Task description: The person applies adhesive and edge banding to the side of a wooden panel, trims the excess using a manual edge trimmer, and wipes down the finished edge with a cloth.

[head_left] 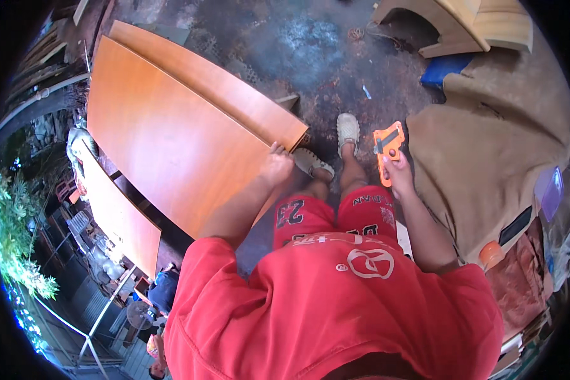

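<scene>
My left hand [277, 166] is closed over the edge of a large glossy orange-brown wooden panel [171, 139], close to its near right corner. A second, similar panel [215, 79] lies along the far side of the first, and its end stops just beyond my left hand. In my right hand [396, 174] is a flat orange hand tool [389, 142] with a dark bar set across its upper part and a round knob below. My fingers wrap its lower end, so that part is hidden. The tool is held up, apart from the panels.
Another wooden panel [120, 209] stands at the left. On the right a brown cloth [487, 145] is spread, with a curved wooden piece [437, 25] beyond it. A small orange container [491, 254] sits near the cloth's edge. Other people [163, 290] are at lower left.
</scene>
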`<control>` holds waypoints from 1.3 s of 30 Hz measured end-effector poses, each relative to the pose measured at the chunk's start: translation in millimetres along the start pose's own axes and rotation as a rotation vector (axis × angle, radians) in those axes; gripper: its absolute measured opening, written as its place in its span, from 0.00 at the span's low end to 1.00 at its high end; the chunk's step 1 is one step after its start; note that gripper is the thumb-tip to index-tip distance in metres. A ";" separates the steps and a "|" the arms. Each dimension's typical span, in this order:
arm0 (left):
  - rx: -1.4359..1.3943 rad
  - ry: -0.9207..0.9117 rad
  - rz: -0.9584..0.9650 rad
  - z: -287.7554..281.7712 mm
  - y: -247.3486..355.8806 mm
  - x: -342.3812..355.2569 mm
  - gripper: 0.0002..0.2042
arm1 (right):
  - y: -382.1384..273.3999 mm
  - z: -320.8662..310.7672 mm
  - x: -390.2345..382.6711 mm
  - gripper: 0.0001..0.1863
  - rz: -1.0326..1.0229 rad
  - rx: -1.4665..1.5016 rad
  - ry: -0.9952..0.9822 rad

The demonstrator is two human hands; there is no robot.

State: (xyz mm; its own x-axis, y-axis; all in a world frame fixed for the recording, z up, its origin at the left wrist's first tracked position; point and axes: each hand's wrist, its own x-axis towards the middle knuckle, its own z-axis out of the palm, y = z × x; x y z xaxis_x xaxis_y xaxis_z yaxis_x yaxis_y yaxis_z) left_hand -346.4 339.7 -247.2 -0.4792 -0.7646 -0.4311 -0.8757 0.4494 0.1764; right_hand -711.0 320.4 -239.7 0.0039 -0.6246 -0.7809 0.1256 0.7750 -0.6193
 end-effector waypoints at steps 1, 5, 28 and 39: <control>-0.008 0.026 -0.008 0.2 1.1 -1.0 0.09 | -4.3 -4.9 0.8 0.14 -0.005 -0.014 0.012; -0.085 -0.011 -0.139 -0.6 -1.5 6.2 0.08 | -10.1 -19.2 14.1 0.14 -0.048 0.012 0.041; -1.026 0.456 -0.210 -89.1 69.8 -29.2 0.14 | -32.7 96.2 -83.6 0.14 -0.175 0.074 -0.190; -1.535 0.961 -0.507 -119.8 71.8 -185.8 0.15 | -72.7 253.7 -195.2 0.24 -0.576 -0.597 -0.741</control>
State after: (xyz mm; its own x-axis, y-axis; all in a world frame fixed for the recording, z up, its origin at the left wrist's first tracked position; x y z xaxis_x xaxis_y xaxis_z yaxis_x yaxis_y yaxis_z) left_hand -327.3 458.7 -48.4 0.4189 -0.8839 -0.2082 0.0500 -0.2065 0.9772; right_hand -469.1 361.7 -21.5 0.7153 -0.6541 -0.2460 -0.1981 0.1478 -0.9690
